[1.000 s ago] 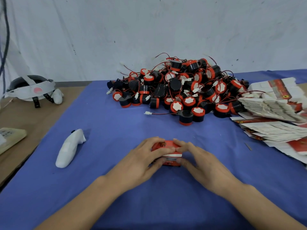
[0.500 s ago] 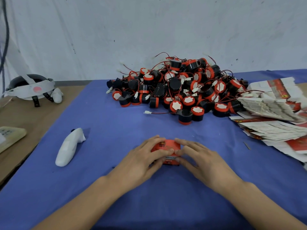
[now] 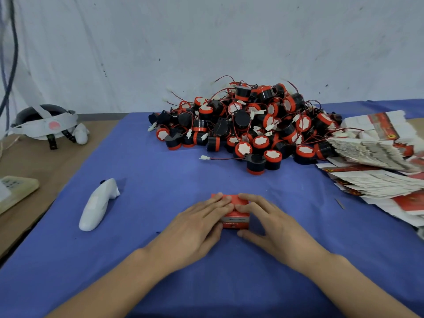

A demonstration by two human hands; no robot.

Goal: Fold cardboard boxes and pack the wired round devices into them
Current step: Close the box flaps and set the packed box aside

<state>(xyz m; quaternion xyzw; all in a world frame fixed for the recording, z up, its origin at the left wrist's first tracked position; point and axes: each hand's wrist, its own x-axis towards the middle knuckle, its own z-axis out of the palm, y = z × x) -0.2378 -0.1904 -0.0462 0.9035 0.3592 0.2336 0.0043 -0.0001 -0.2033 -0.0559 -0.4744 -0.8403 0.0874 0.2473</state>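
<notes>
- Cardboard box point(image 3: 236, 219), small, red with a pale label band on its near face, stands on the blue cloth point(image 3: 160, 180) at about six o'clock of the view's middle, between the two hands.
- Left hand point(image 3: 197, 228) comes in from seven o'clock; its fingers point(image 3: 218, 201) lie nearly straight and flat on the box's top, pressing down rather than curling round it.
- Right hand point(image 3: 273, 223) comes in from five o'clock; its fingers lie flat on the top too, meeting the left fingertips, and its thumb point(image 3: 246, 235) rests at the foot of the near face.
- Pile of wired round devices point(image 3: 247, 125), black and red with thin red leads, lies at twelve to one o'clock of the box, well apart from it.
- Stack of flat box blanks point(image 3: 376, 161) spreads at two o'clock, touching the pile's right edge.
- White controller point(image 3: 98, 204) lies at nine o'clock of the box.
- Headset point(image 3: 46, 125) sits at ten o'clock on the brown table point(image 3: 46, 161).
</notes>
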